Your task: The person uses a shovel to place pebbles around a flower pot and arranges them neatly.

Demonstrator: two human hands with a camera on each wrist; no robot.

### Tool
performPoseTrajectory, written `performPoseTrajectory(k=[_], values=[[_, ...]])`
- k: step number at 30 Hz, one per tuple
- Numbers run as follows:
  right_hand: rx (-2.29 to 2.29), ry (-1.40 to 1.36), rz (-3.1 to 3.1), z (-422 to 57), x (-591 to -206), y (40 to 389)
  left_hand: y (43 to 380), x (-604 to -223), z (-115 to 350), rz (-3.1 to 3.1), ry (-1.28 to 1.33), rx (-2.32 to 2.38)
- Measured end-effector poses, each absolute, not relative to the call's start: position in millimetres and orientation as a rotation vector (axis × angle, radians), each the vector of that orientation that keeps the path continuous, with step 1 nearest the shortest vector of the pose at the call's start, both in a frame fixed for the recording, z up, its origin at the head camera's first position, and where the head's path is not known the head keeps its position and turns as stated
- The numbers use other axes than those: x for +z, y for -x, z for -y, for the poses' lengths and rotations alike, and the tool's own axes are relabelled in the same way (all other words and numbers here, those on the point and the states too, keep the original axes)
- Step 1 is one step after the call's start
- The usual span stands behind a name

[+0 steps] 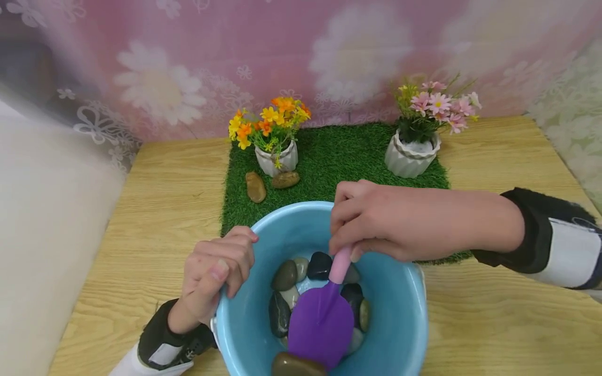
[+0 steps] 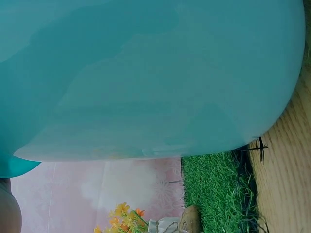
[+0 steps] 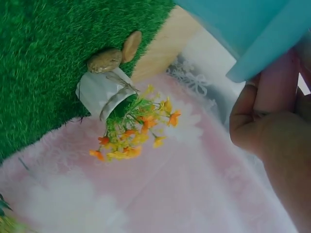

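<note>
A light blue bucket [image 1: 417, 324] stands at the front of the table, with several smooth stones [image 1: 284, 275] inside along its bottom. My right hand [image 1: 381, 222] grips the pink handle of a purple toy shovel [image 1: 320, 326], which dips blade down into the bucket. By the blade's tip is a larger brown stone [image 1: 297, 364]; whether it lies on the blade cannot be told. My left hand [image 1: 218, 269] holds the bucket's left rim, fingers curled over the edge. In the left wrist view the bucket's outer wall [image 2: 146, 82] fills most of the picture.
Behind the bucket lies a green turf mat [image 1: 343, 156]. On it are a white pot of orange and yellow flowers [image 1: 277, 156], a white pot of pink flowers [image 1: 408, 156] and two brown stones [image 1: 256, 187]. A pink floral cloth [image 1: 273, 52] hangs behind the wooden table [image 1: 164, 193].
</note>
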State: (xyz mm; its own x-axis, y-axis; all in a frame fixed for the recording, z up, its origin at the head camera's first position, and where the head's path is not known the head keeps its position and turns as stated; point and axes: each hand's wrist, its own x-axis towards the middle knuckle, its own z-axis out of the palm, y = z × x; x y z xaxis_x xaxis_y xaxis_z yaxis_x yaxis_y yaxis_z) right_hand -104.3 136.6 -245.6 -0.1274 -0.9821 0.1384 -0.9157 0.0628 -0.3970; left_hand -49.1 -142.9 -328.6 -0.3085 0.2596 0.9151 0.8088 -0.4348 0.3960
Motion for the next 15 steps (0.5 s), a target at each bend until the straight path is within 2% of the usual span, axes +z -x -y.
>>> performPoseTrajectory(k=[15], values=[[-0.789, 1.812, -2.074, -143.5, -241.8, 111.5, 50.7, -329.0, 142.6, 1.331, 1.53, -1.778]])
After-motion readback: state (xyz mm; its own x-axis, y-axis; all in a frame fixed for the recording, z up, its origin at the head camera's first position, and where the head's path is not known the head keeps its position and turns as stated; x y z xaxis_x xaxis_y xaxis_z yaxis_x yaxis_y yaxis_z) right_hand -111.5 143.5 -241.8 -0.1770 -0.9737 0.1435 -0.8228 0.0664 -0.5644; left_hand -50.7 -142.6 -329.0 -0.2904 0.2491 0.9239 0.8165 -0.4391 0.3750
